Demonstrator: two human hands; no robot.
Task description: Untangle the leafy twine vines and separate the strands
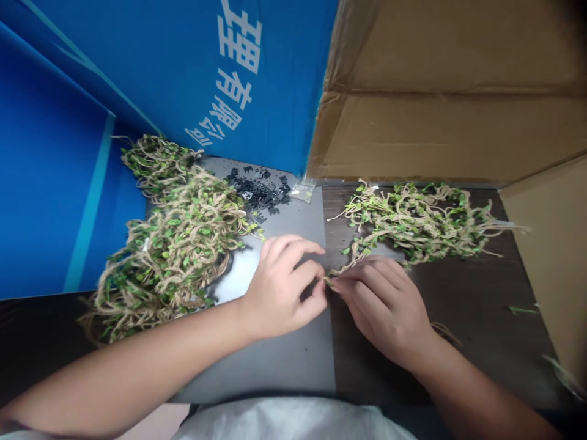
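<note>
Left hand (279, 287) and right hand (383, 302) meet fingertip to fingertip, both pinched shut on the end of one leafy twine strand (348, 264), which trails back to the right heap (415, 223). The bigger left heap (172, 241) and the black clips (260, 189) lie close by on the grey mat (275, 360), probably kept within reach.

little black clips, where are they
The black clips lie at the back of the grey mat, against the blue box, right of the big vine pile.

hands: 2 (282, 287) | leafy twine heaps: 2 (174, 238) | black clip pile: 1 (261, 190) | cardboard panels: 2 (449, 91)
</note>
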